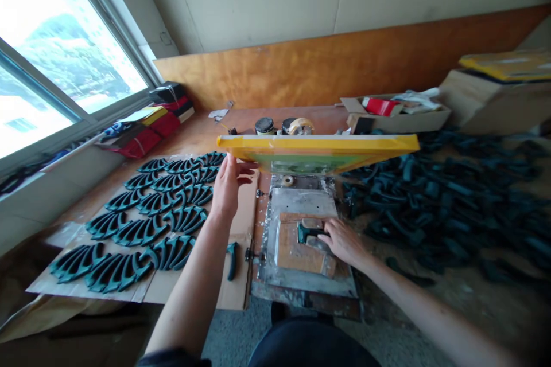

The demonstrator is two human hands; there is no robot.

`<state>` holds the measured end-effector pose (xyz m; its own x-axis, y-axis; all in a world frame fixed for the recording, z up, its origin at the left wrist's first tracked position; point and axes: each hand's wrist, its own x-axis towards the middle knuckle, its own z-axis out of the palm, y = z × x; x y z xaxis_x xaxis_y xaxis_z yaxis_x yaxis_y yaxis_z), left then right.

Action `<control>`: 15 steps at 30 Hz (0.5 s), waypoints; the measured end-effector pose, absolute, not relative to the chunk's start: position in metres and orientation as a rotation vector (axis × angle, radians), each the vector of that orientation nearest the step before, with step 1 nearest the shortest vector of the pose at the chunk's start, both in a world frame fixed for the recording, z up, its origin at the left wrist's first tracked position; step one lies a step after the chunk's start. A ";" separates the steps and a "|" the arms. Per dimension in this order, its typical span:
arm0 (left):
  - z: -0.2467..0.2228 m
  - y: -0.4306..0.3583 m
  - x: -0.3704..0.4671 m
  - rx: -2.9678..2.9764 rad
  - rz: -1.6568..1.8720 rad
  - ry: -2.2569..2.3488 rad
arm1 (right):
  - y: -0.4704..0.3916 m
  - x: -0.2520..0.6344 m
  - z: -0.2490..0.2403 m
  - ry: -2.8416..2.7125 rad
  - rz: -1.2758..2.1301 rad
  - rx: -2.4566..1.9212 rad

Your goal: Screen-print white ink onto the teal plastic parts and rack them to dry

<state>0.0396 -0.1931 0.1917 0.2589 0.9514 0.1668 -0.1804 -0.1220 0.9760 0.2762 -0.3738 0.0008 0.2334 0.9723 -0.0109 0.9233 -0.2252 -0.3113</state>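
A yellow-edged screen frame (318, 142) is tilted up over a metal base plate (301, 200). At the frame's left end is my left hand (230, 186), its fingers partly hidden behind the frame's edge and its thumb against it. Below the frame, a wooden block (290, 255) lies on the plate with a dark green part (303, 233) on top. My right hand (344, 241) has its fingers closed on the right end of that part. Another green part (232, 261) rests on cardboard just left of the base.
Rows of green parts (133, 223) cover the cardboard at left. A large heap of them (447, 200) spreads at right. Jars (264, 125) and a tape roll (301, 125) stand behind the frame. An open box (404, 121) is at back right; red boxes (144, 137) line the window side.
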 end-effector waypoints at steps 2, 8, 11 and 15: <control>0.165 -0.221 0.036 1.308 1.052 0.896 | -0.374 0.255 0.000 -1.716 0.319 -2.336; 0.053 -0.334 0.037 0.910 0.327 1.027 | -0.380 0.179 0.027 -1.627 0.186 -2.035; 0.024 -0.336 0.019 0.799 0.523 1.134 | -0.397 0.177 0.035 -1.912 0.269 -1.664; 0.005 -0.284 -0.050 1.228 0.502 1.528 | -0.458 0.278 0.013 -1.756 0.068 -1.974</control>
<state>-0.0496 -0.2839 0.0052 0.0916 0.8818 -0.4625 0.4359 0.3821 0.8149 0.2777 -0.4576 0.0127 0.1698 0.9443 0.2820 0.9197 -0.0491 -0.3895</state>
